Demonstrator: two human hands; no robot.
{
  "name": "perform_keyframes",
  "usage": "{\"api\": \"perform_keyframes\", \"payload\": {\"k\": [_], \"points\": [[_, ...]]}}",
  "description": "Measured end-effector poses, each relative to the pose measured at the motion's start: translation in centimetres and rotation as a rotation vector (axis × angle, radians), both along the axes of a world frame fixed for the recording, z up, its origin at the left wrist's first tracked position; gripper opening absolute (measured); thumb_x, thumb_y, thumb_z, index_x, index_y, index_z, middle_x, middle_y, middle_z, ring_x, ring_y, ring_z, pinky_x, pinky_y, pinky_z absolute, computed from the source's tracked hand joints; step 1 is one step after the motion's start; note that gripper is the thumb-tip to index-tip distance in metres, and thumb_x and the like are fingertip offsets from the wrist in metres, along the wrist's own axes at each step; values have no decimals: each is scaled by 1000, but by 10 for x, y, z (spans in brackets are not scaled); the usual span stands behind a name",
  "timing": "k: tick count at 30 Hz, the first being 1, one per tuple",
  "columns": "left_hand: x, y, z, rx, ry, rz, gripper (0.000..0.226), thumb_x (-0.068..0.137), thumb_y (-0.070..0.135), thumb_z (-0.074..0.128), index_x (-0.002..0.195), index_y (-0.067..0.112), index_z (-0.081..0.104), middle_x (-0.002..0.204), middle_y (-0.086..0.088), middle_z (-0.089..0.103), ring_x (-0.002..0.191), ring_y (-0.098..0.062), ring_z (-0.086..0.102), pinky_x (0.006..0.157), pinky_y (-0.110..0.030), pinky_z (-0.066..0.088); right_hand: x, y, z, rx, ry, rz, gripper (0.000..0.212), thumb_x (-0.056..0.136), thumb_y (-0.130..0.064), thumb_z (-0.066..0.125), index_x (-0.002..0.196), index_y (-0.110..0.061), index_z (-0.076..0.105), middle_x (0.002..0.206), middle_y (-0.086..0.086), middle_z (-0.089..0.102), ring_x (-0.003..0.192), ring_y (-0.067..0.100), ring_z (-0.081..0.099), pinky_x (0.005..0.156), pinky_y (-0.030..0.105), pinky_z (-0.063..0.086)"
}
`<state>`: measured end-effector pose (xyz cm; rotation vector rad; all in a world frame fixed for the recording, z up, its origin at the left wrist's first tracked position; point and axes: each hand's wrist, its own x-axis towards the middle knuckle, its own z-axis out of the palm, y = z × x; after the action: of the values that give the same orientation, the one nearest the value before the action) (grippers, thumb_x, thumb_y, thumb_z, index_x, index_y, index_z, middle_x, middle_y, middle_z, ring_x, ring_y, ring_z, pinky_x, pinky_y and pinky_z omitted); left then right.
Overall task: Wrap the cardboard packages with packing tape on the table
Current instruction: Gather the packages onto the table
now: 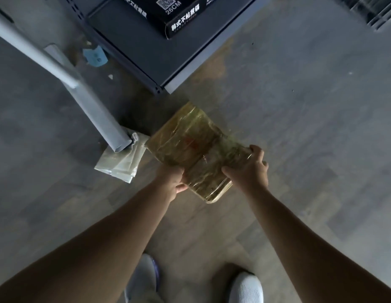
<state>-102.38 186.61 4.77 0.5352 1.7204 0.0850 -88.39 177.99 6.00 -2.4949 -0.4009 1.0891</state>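
The cardboard package [190,145] is in both my hands, a flat brown slab covered all over in glossy, wrinkled clear tape, with a red mark showing dimly through the layers. My left hand [173,181] grips its near left edge, thumb on top and the other fingers curled underneath, out of sight. My right hand [250,169] clamps the right edge, its fingers [255,149] hooked over the rim and the thumb pressed on the top face. The package is tilted, its far end pointing away from me and its near corner lifted towards me. I cannot tell whether the far end touches the floor.

I judge this package to be wrapped, and the step in hand is moving it, either putting it down here or carrying it off. No worktop and no tape roll are in view, so the next move calls for a steady two-handed hold while I turn towards wherever it belongs.

Below lies a grey wood-pattern floor [299,127], stained near the shelving. Just beside the package on the left are folded plastic bags [121,164], with a grey metal leg [85,101] standing on them. Further off is a dark metal shelf [146,51] carrying a black printed box [179,16], and a blue scrap [95,56] lies on the floor. My white shoes [247,287] show at the bottom edge. The light is dim.
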Motion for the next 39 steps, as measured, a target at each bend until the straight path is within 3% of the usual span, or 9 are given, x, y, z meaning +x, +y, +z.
{"api": "perform_keyframes", "payload": {"k": [3, 6, 11, 18, 24, 27, 29, 34, 39], "points": [[-20, -14, 34, 11, 30, 49, 26, 95, -4, 47, 117, 10, 50, 102, -5, 57, 84, -16, 56, 80, -39, 47, -4, -9, 41, -78, -84, 135, 43, 84, -38, 58, 120, -17, 46, 115, 6, 35, 95, 31, 51, 81, 37, 46], [-42, -29, 73, 44, 24, 38, 27, 95, -1, 50, 116, 15, 53, 119, -7, 59, 106, -23, 56, 80, -42, 47, -7, -19, 82, -112, -104, 345, 49, 88, -50, 51, 117, -11, 50, 119, 7, 41, 111, 31, 46, 87, 41, 44], [-75, -48, 155, 48, -13, 118, 26, 95, -2, 49, 116, 12, 53, 99, -4, 60, 87, -18, 58, 68, -36, 48, -13, -11, 162, 53, -101, 428, 44, 93, -50, 47, 122, -17, 38, 116, 9, 59, 101, 28, 56, 74, 33, 37], [-146, -77, 301, 101, -4, 222, 22, 94, 1, 52, 109, 17, 56, 119, -10, 60, 114, -29, 55, 91, -46, 49, -49, 12, 304, 15, 38, 775, 33, 101, -39, 32, 98, -18, 58, 96, 16, 59, 101, 34, 59, 73, 30, 36], [-206, -116, 435, 173, -72, 308, 24, 95, -2, 49, 93, 20, 55, 92, -2, 58, 85, -18, 54, 81, -38, 43, -110, 7, 447, 135, 35, 882, 29, 95, -34, 53, 70, -20, 54, 88, 12, 61, 76, 21, 55, 66, 22, 34], [-238, -125, 489, 217, -126, 333, 25, 95, -4, 47, 89, 19, 53, 82, -1, 56, 73, -16, 52, 67, -31, 40, -136, 12, 509, 190, 141, 896, 21, 94, -33, 59, 103, -15, 53, 106, 8, 62, 83, 16, 58, 60, 22, 38], [-261, -128, 524, 249, -173, 345, 25, 96, -5, 46, 92, 18, 53, 83, -3, 55, 72, -17, 52, 62, -31, 41, -155, 15, 549, 205, 257, 864, 48, 93, -36, 61, 132, -15, 43, 121, 6, 60, 85, 10, 60, 59, 19, 41], [-325, -139, 597, 352, -259, 352, 24, 97, -5, 44, 103, 17, 53, 80, -2, 52, 69, -15, 50, 59, -29, 43, -208, 22, 627, 216, 244, 956, 80, 86, -55, 60, 149, -19, 27, 137, 6, 49, 118, 24, 53, 82, 27, 41], [-384, -145, 654, 408, -305, 333, 30, 94, -11, 39, 96, 16, 53, 54, 6, 44, 42, -6, 43, 42, -17, 40, -268, 19, 689, 311, 367, 896, 38, 93, -41, 59, 116, -11, 58, 71, -3, 57, 44, -1, 51, 37, 15, 34]]}}
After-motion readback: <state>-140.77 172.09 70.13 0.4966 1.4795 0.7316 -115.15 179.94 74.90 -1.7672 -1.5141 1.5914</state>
